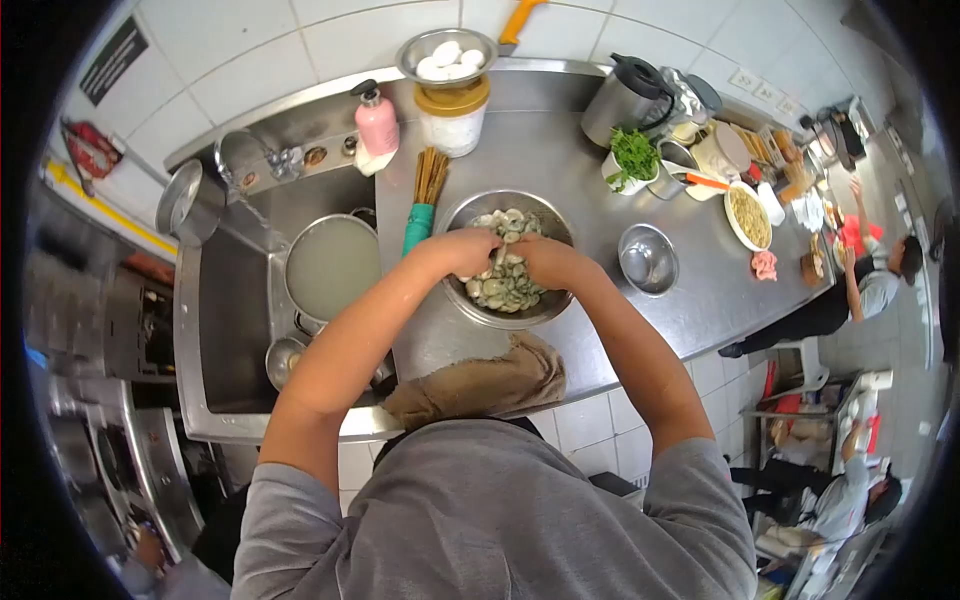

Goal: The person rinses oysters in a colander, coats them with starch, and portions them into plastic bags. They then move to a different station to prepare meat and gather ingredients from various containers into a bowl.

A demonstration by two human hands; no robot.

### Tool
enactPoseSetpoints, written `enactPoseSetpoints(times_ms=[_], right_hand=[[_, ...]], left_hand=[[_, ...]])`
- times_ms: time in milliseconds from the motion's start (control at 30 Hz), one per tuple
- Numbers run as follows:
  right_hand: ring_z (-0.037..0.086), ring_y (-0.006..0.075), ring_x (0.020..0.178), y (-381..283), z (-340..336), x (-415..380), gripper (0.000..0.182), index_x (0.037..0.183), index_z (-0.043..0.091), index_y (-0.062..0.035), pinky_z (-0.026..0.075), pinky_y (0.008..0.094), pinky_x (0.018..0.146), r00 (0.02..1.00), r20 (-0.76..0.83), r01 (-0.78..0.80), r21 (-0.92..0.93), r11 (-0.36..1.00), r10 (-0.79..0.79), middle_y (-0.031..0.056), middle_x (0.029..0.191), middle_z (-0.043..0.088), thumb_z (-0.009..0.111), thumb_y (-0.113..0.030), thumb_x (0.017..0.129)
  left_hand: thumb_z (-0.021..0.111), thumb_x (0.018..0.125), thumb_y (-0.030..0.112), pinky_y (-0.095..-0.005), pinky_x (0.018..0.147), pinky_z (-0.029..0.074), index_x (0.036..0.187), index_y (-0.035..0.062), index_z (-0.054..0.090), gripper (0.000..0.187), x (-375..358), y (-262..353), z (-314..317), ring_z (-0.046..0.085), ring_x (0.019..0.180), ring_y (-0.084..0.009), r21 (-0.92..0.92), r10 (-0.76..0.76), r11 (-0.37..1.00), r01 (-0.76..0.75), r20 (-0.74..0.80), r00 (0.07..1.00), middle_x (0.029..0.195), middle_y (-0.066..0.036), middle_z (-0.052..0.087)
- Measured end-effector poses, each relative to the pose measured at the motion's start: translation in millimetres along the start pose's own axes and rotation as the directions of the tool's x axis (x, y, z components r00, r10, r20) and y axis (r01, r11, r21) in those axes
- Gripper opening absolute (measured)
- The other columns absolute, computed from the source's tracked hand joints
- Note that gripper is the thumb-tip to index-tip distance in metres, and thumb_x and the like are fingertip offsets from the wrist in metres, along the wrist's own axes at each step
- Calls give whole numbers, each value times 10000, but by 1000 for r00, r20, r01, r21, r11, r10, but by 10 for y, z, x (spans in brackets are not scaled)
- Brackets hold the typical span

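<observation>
A steel mixing bowl [513, 321] stands on the counter in front of me. It holds many soft, grey-green pieces with pale edges, which look like shucked oysters [505, 291]. My left hand [467, 250] reaches in over the left rim, its fingers bent together among the oysters. From the right comes my right hand [546, 262], also with curled fingers on the oysters, close to the left fingertips. Both sets of fingertips are partly hidden, so the exact pieces held do not show.
Left is a sink with a pot of cloudy liquid [333, 268]. Around the bowl are a brown cloth [480, 388], a green-handled stick brush [420, 222], a small steel bowl [648, 260] and a tub [455, 125] under a bowl of eggs. Two people are at far right.
</observation>
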State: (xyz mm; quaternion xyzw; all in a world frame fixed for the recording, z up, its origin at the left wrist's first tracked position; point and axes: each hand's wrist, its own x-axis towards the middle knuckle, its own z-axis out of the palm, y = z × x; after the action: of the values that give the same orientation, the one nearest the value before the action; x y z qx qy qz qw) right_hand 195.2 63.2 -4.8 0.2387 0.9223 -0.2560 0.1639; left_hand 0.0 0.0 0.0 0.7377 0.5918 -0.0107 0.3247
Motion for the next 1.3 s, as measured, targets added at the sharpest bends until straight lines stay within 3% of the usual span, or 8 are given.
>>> enactPoseSetpoints(times_ms=[67, 200, 367, 800, 900, 1067, 1200, 1300], right_hand=[[609, 338, 1121, 23, -89, -138, 508, 1234, 665, -205, 474, 418, 976, 971, -216, -77, 115, 990, 100, 168, 1252, 589, 508, 17, 805], [591, 346, 1119, -70, -126, -118, 515, 1193, 689, -155, 455, 414, 972, 999, -39, -5, 29, 1000, 6, 164, 1199, 590, 459, 53, 782], [615, 334, 1115, -154, -124, 17, 484, 1210, 676, -169, 486, 431, 958, 992, 26, -118, -129, 985, 122, 150, 1168, 634, 502, 17, 798], [526, 377, 1237, -50, -124, -20, 562, 1390, 527, -109, 407, 416, 1063, 999, 24, 33, 87, 996, -35, 207, 1346, 542, 507, -28, 834], [510, 371, 1266, -77, -235, -159, 587, 1412, 492, -84, 386, 409, 1088, 994, 102, 14, 147, 989, -29, 223, 1392, 510, 640, -187, 853], [435, 396, 1332, -340, -215, -423, 1057, 1441, 410, -3, 374, 417, 1099, 993, 118, 20, -45, 999, -14, 230, 1425, 477, 846, -527, 634], [427, 408, 1326, -384, -66, -498, 1090, 1437, 401, 19, 386, 423, 1084, 1000, 22, 18, -81, 997, -16, 232, 1425, 471, 857, -528, 612], [508, 370, 1249, -227, -124, -446, 833, 1375, 498, -26, 428, 427, 1029, 993, 16, 114, 46, 992, -115, 204, 1372, 527, 816, -431, 719]], left_hand=[[636, 795, 65, -397, 978, 473, 1290, 49, 602, 496, 34, 69, -70, 592, 1153, -325, -24, 3, 1000, -4, -41, 999, 1260, -217, 603], [632, 795, 57, -401, 926, 504, 1220, 67, 657, 426, -65, -63, -45, 617, 1095, -334, -154, 13, 988, -21, -48, 999, 1209, -185, 635], [638, 791, 46, -413, 866, 532, 1045, 76, 743, 276, -102, 98, -16, 669, 1022, -302, 198, 32, 980, -22, -47, 998, 1075, -154, 705], [648, 811, 142, -404, 900, 505, 1236, 133, 667, 425, 217, -141, -144, 651, 1037, -321, 49, 10, 999, -19, 175, 985, 1138, -155, 687], [671, 831, 268, -381, 930, 494, 1251, 144, 665, 437, 195, -157, -216, 646, 1066, -299, -19, -27, 999, 33, 267, 963, 1177, -136, 683], [791, 675, 592, -404, 1023, 439, 1367, -27, 512, 969, -262, 122, -218, 574, 1190, -334, -24, 24, 1000, -18, 249, 968, 1318, -222, 579], [794, 576, 683, -477, 1064, 388, 1437, -26, 408, 1179, -604, 357, 179, 422, 1311, -418, 181, 56, 982, -61, 33, 998, 1504, -232, 355], [776, 565, 706, -475, 1065, 387, 1446, 27, 424, 1165, -619, 335, 240, 435, 1299, -410, 160, 69, 984, -73, 33, 997, 1492, -226, 381]])
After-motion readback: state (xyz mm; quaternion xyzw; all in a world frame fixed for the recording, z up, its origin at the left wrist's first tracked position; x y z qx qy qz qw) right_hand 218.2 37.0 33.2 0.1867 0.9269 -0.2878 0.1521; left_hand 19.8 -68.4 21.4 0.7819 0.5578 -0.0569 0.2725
